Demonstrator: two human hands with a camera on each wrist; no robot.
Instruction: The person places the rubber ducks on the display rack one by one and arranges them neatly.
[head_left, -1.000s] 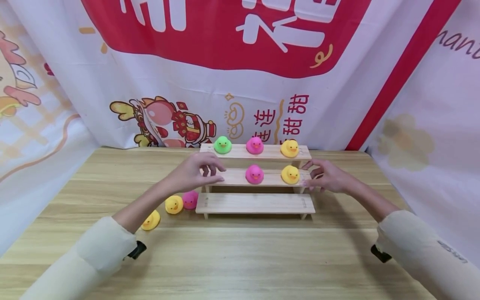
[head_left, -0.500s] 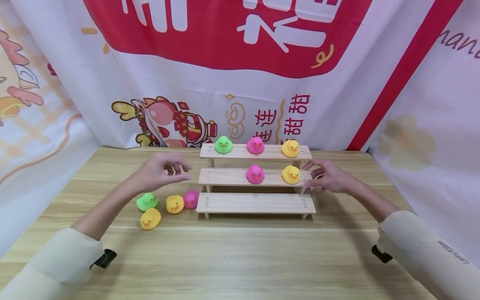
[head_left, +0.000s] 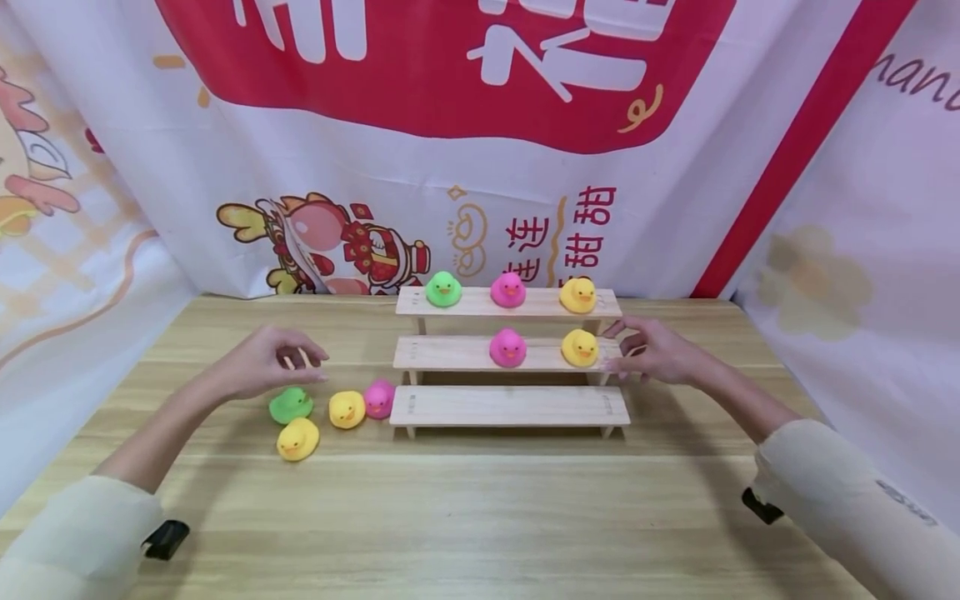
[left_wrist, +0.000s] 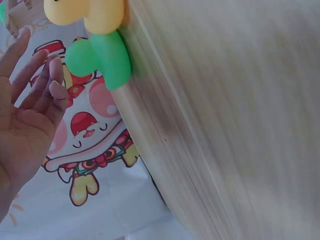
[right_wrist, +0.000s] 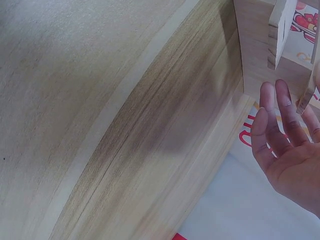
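My left hand (head_left: pixel 266 362) hovers with loosely bent fingers just above a green rubber duck (head_left: pixel 291 405) on the table, holding nothing. In the left wrist view the green duck (left_wrist: pixel 102 60) lies beside the fingers, apart from them. A yellow duck (head_left: pixel 297 439) sits in front of the green one; another yellow duck (head_left: pixel 347 409) and a pink duck (head_left: pixel 379 399) are to its right. At the right end of the three-step wooden stand (head_left: pixel 450 406), my right hand (head_left: pixel 656 352) has its fingertips by the middle shelf; whether they touch it I cannot tell.
The top shelf bears a green duck (head_left: pixel 444 290), a pink duck (head_left: pixel 508 290) and a yellow duck (head_left: pixel 578 295). On the middle shelf are a pink duck (head_left: pixel 508 348) and a yellow duck (head_left: pixel 581 347). A printed cloth (head_left: pixel 330 150) hangs behind the table (head_left: pixel 480 517).
My left hand has moved left, from the middle shelf's left end to over the green duck on the table. The right hand stays by the stand, and the ducks keep their places.
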